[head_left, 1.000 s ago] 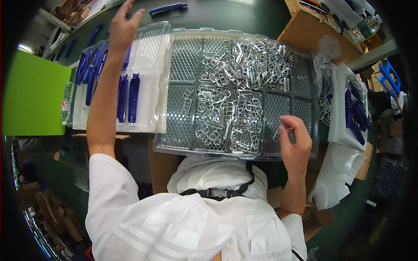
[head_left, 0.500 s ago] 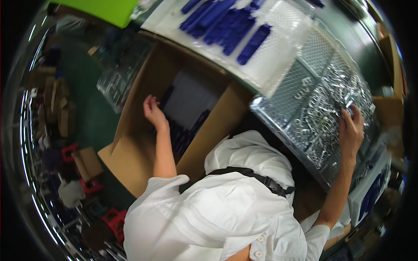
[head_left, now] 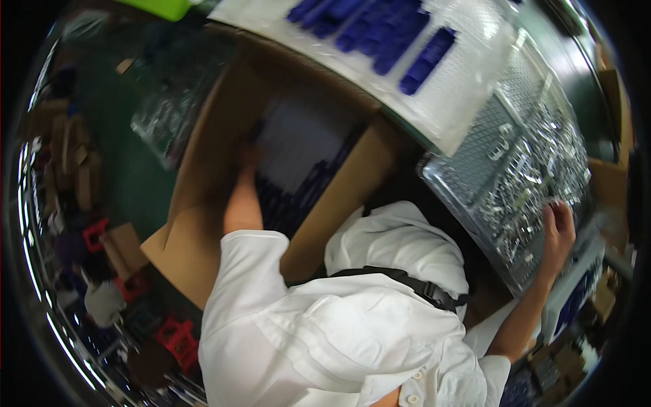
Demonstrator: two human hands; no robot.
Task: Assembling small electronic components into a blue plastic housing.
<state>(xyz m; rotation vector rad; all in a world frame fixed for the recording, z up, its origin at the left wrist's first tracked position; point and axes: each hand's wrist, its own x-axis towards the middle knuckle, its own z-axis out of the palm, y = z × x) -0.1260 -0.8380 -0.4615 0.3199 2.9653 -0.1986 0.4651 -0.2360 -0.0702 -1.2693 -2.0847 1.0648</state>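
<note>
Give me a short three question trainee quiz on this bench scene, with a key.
1. True or false: the left hand reaches down into the cardboard box.
2. What does the right hand rest on? A) the blue parts B) the tray of metal clips C) a red stool
3. Fill in: the blue parts lie on a ____ tray.

Key: 1 true. 2 B, the clear tray of metal clips. 3 white.

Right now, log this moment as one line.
left hand: reaching into cardboard box | right hand: resting on clear tray of metal clips | grip: unclear
</note>
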